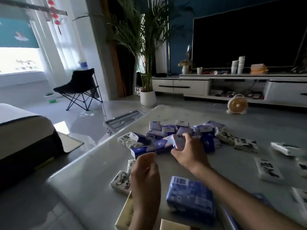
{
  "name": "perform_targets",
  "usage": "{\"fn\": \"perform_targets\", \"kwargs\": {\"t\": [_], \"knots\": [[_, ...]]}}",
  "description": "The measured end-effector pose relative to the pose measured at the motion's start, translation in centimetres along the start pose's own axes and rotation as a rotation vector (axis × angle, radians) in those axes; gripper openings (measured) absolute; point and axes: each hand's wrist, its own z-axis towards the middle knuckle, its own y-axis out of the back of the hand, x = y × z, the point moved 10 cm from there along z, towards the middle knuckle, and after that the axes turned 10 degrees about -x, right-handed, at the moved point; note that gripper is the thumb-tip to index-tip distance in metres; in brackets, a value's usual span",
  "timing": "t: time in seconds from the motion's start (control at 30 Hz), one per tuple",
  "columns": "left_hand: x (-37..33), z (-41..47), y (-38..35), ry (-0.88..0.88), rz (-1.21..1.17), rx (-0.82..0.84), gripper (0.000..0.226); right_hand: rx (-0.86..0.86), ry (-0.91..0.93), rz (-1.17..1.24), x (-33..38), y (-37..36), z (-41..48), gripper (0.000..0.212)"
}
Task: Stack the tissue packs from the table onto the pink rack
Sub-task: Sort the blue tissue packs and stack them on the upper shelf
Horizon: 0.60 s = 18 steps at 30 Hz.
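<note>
Several blue and white tissue packs lie in a heap [182,131] on the grey table [86,176]. My right hand [187,151] grips a blue-and-lilac tissue pack [178,141] at the front of the heap, fingers curled over its top. My left hand [146,178] hovers just in front of the heap, fingers loosely curled, holding nothing. A large blue pack [191,198] lies between my forearms. White packs with black print [268,170] are scattered to the right, and another white pack [120,181] lies left of my left hand. No pink rack is in view.
A grey rack-like tray [123,119] lies on the floor beyond the table's far left edge. A sofa arm [28,135] stands to the left. Behind are a folding chair [79,89], a potted palm [147,97], a small fan [237,104] and a TV stand [232,85].
</note>
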Motion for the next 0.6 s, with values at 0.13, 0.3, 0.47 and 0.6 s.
{"fn": "perform_targets", "kwargs": {"t": [0.13,0.3,0.47,0.6], "knots": [[2.5,-0.6,-2.5,0.451,-0.397,0.255,0.025,0.248,0.189,0.394,4.8,1.1,-5.0,0.055],[3.3,-0.5,-1.2,0.524,-0.360,0.138,0.019,0.696,0.320,0.387,7.0,-0.4,-7.8,0.056],[4.2,0.4,-0.7,0.616,-0.352,0.093,0.023,0.358,0.336,-0.069,4.5,-3.8,0.6,0.056],[5.2,0.1,-1.6,0.777,-0.425,0.150,0.042,0.457,0.479,-0.500,3.9,-9.4,1.6,0.075]]}}
